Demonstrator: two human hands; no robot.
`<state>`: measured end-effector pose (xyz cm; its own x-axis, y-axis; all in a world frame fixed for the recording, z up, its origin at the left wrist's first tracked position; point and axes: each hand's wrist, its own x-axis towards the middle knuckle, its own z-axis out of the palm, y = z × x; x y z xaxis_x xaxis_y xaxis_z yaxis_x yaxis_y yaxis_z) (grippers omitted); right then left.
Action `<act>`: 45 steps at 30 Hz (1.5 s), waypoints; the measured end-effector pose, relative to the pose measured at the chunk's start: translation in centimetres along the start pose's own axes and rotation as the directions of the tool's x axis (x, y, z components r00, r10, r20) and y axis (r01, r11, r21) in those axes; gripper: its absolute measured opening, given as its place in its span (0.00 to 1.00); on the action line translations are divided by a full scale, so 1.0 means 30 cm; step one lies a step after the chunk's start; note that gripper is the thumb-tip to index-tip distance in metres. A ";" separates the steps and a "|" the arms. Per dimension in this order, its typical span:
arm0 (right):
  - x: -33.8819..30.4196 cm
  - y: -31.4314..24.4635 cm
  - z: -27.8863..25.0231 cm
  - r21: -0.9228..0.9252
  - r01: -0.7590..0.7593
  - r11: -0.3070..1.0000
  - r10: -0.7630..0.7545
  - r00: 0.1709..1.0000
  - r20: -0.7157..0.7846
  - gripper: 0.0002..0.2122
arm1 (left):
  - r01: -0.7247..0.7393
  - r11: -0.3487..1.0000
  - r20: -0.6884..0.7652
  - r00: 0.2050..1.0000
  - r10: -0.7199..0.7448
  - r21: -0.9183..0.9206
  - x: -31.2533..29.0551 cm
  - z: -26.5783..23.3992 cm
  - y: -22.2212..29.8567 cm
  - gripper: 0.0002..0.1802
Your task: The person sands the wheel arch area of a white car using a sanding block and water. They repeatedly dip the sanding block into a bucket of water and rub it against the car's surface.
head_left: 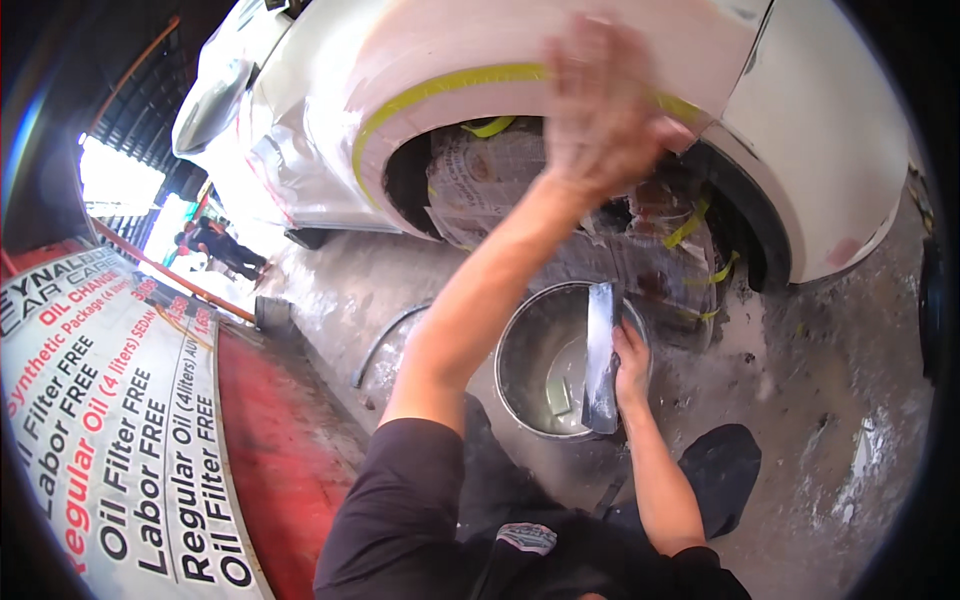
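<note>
One white car (470, 40) takes up the whole 12 o'clock side of my view, its wheel arch edged with yellow-green tape (440, 86) and the opening hung with masking paper (480, 180). Just off centre towards 4 o'clock stands a round bucket (520, 350) on the floor, some cloudy liquid in it. My left hand (600, 115) is up at 1 o'clock, over the taped arch, fingers stretched out and holding nothing I can see; it is too blurred for me to tell whether they touch the panel.

The long bar (600, 360) is over the 3 o'clock part of the bucket's mouth. Its long axis runs almost straight from 12 to 6, narrow and flat, one end towards the car, the other towards me. I judge it light and stiff, hardly fragile, but likely slippery if wet. Mid-length is where I'd take hold, so neither end dips, and that is about where my right hand (632, 360) has it, fingers closed on its 3 o'clock edge. Smallest of all, a pale green block (558, 395) sits inside the bucket, between 6 and 7 o'clock.
</note>
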<state>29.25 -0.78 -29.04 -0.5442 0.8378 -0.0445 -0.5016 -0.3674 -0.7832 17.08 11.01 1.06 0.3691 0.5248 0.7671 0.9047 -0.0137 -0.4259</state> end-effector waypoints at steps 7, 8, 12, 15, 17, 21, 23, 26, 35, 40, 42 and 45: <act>-0.003 0.012 -0.040 0.038 0.262 0.964 -0.257 0.960 -0.116 0.25 | 0.419 0.671 0.363 0.902 -0.232 -0.612 -0.618 -0.031 0.277 0.16; 0.002 0.010 -0.041 -0.024 0.313 0.949 -0.314 0.941 -0.128 0.26 | 0.787 0.286 0.602 0.607 -0.518 -0.547 -0.764 -0.009 0.323 0.15; -0.051 0.000 0.027 0.097 0.075 0.992 -0.072 0.997 -0.029 0.24 | 0.966 0.252 0.967 0.012 -0.256 0.055 -1.647 0.209 0.241 0.18; -0.007 -0.018 0.003 -0.101 0.212 0.972 -0.223 0.968 -0.111 0.24 | 0.777 0.618 0.973 -0.214 0.082 0.119 -1.654 0.382 0.452 0.16; -0.004 0.001 0.002 -0.087 0.203 0.975 -0.212 0.972 -0.104 0.24 | 0.731 0.678 0.959 -0.243 0.144 0.084 -1.667 0.374 0.521 0.16; -0.002 0.010 0.000 -0.022 0.109 0.994 -0.110 0.990 -0.085 0.24 | 0.712 0.701 0.985 -0.089 0.146 -0.040 -1.602 0.310 0.500 0.16; 0.010 0.029 -0.018 0.056 0.079 0.995 -0.074 0.994 -0.082 0.24 | 0.736 0.666 0.982 0.187 -0.032 -0.119 -1.467 0.204 0.347 0.16; 0.025 0.000 0.003 0.032 0.151 0.988 -0.145 0.978 -0.151 0.22 | 0.825 0.565 0.693 0.423 -0.584 -0.027 -1.103 -0.073 0.020 0.15; -0.002 -0.030 0.016 -0.080 0.131 0.988 -0.134 0.991 -0.031 0.23 | 0.607 0.794 -0.065 0.792 -0.608 -0.030 -0.312 -0.215 -0.585 0.41; 0.011 -0.026 0.009 -0.084 0.159 0.984 -0.164 0.985 -0.054 0.23 | 0.340 0.938 -0.113 0.936 -0.332 0.060 -0.112 -0.081 -0.275 0.53; 0.011 -0.001 0.000 -0.079 0.120 0.990 -0.127 0.989 -0.078 0.22 | 0.137 0.990 -0.147 0.981 -0.130 0.036 -0.089 -0.041 -0.113 0.51; 0.040 0.062 -0.038 0.043 0.100 0.994 -0.094 0.989 -0.115 0.22 | -0.166 0.932 0.060 0.979 0.195 -0.322 -0.109 -0.028 0.078 0.49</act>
<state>28.43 -0.01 -31.24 -0.4135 0.9096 -0.0412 -0.5817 -0.2988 -0.7565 18.15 8.55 -2.05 0.5248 0.5625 0.6389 0.8507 -0.3741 -0.3694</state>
